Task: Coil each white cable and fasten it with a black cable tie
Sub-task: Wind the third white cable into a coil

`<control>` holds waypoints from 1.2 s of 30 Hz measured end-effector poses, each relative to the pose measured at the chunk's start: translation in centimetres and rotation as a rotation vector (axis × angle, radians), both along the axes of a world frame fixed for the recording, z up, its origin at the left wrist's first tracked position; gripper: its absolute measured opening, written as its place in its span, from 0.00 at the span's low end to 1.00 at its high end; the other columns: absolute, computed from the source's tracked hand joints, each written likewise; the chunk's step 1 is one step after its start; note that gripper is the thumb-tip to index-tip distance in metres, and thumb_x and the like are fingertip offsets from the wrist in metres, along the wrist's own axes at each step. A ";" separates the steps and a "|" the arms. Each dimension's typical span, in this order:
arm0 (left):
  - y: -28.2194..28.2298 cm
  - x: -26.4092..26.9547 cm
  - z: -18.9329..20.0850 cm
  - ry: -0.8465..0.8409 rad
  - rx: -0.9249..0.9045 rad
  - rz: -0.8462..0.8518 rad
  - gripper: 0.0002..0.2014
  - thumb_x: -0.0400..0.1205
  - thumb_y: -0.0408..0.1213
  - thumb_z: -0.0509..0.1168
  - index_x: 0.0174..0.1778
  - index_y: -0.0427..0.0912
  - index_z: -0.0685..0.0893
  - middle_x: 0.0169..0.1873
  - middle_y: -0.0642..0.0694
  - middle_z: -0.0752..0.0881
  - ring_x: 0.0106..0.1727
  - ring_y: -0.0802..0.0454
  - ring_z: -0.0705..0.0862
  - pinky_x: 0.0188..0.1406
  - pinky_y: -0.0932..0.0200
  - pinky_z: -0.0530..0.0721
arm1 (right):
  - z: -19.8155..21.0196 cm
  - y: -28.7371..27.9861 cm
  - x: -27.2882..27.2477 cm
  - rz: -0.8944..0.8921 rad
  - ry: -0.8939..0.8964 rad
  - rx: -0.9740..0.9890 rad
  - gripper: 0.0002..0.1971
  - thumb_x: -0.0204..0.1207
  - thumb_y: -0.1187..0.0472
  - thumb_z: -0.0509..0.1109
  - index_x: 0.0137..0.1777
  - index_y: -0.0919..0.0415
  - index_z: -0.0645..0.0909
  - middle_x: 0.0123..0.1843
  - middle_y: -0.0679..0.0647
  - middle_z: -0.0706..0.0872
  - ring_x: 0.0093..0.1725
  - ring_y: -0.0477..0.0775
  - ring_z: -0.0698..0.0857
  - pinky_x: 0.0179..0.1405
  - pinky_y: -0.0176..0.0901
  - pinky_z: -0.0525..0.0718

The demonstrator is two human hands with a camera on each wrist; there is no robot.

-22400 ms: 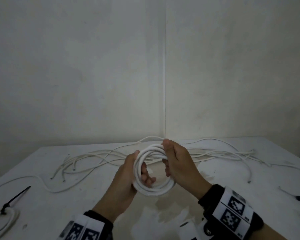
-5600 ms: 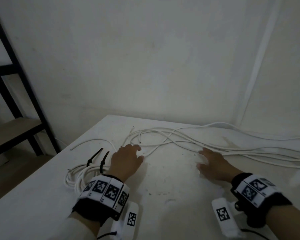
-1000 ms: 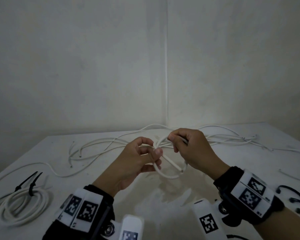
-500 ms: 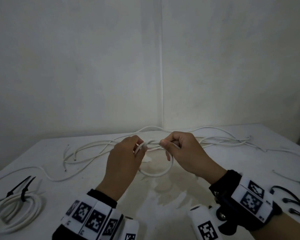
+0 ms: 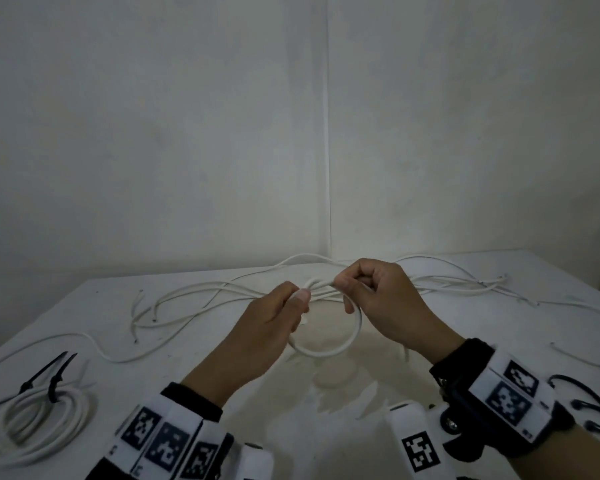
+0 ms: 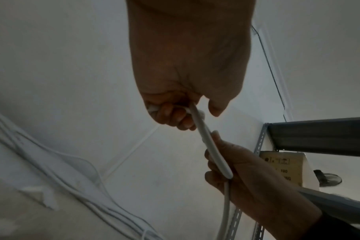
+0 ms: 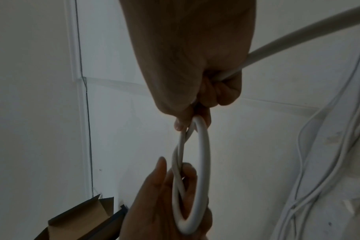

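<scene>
A white cable (image 5: 340, 346) hangs in a small loop between both hands above the table's middle. My left hand (image 5: 278, 320) grips the loop's left side, thumb on top. My right hand (image 5: 371, 289) pinches the cable at the loop's top right, fingers curled round it. In the right wrist view the cable loop (image 7: 201, 162) shows two turns running from my right hand (image 7: 197, 104) down to the left hand (image 7: 175, 194). The left wrist view shows the cable (image 6: 212, 146) passing from my left hand (image 6: 175, 112) into the right hand (image 6: 236, 170).
Several loose white cables (image 5: 201, 299) sprawl across the back of the white table (image 5: 187, 375). A coiled bundle (image 5: 32, 427) with black ties (image 5: 54, 375) lies at the front left. Spare black cable ties (image 5: 589, 403) lie at the right edge. Walls close behind.
Over the last second the hands have drawn the cable into a rounder loop; the right hand rose slightly and the left thumb now presses on top. Earlier, a finished coil was set at the left.
</scene>
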State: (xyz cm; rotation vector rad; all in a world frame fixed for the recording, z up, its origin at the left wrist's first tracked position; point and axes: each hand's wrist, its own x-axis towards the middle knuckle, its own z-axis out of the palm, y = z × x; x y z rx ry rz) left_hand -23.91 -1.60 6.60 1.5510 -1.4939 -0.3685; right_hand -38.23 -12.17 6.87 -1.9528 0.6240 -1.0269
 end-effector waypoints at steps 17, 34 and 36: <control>0.2 -0.4 0.7 0.780 0.214 -0.254 0.18 0.85 0.39 0.49 0.38 0.36 0.79 0.28 0.46 0.88 0.38 0.50 0.89 0.43 0.62 0.88 | -0.1 -1.0 -0.5 -0.047 -0.019 -0.162 0.12 0.76 0.61 0.70 0.32 0.49 0.78 0.23 0.46 0.81 0.26 0.43 0.77 0.30 0.33 0.75; -0.6 3.4 -0.1 0.878 -0.049 0.062 0.17 0.87 0.38 0.49 0.34 0.38 0.73 0.14 0.55 0.65 0.14 0.62 0.64 0.17 0.69 0.74 | -1.8 -3.6 -1.8 -0.088 0.109 -0.210 0.09 0.78 0.60 0.67 0.41 0.42 0.77 0.28 0.46 0.78 0.28 0.41 0.74 0.31 0.28 0.72; -0.4 4.6 -0.3 0.900 -0.086 0.098 0.17 0.87 0.38 0.49 0.34 0.38 0.73 0.14 0.55 0.65 0.14 0.62 0.64 0.17 0.69 0.74 | -2.3 -4.7 -2.5 -0.122 0.142 -0.245 0.08 0.79 0.58 0.66 0.40 0.43 0.76 0.28 0.46 0.77 0.28 0.42 0.74 0.31 0.29 0.71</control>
